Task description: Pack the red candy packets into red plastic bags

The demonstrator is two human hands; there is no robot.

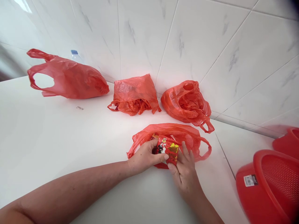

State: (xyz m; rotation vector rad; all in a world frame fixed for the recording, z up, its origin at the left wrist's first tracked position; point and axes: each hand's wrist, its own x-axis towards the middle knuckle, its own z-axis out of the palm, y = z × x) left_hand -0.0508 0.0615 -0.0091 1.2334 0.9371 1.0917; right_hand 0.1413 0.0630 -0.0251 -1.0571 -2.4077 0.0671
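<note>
A small red packet (168, 149) with yellow and black print is gripped by both hands at the mouth of a red plastic bag (187, 133) lying on the white counter. My left hand (144, 157) pinches the packet's left side, thumb over its front. My right hand (184, 169) holds its right side with fingers curled around it. More printed packets show inside the bag's opening.
Three other red plastic bags lie along the tiled wall: a large one (70, 77) at the left, a crumpled one (135, 95) in the middle, an open one (187, 101) to the right. A clear bottle (75, 55) stands behind the left bag. Red plastic baskets (268, 186) sit at the right.
</note>
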